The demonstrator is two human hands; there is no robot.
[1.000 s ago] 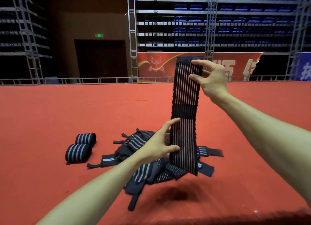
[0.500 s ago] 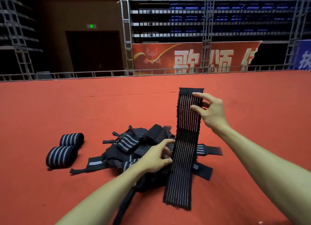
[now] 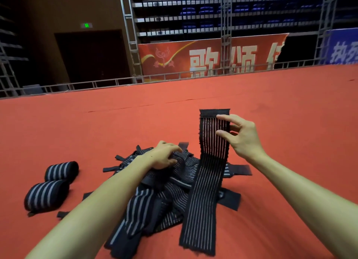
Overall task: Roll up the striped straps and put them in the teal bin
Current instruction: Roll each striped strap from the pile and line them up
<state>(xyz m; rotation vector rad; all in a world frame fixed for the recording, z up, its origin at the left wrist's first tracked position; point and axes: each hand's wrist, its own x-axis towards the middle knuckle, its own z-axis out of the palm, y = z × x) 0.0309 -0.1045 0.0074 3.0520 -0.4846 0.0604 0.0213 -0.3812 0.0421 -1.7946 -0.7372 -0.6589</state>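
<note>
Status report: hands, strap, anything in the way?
Right hand pinches strap at top. Left hand grips pile. Strap not rolled, draped over pile. Bin not in view.

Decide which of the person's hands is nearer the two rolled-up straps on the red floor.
Left. The left hand touches the strap pile right of the rolled-up straps; the right hand pinches a raised strap farther right.

The red banner (image 3: 213,59) on the railing behind the floor carried large white Chinese characters: "歌颂" was read, followed by a third character cut off at the banner's torn right edge. The blue banner (image 3: 342,47) at far right bore white characters, cropped by the frame and not read with certainty. The green sign (image 3: 86,25) above the dark door (image 3: 93,55) was lit; its marking was too small to read.
</note>
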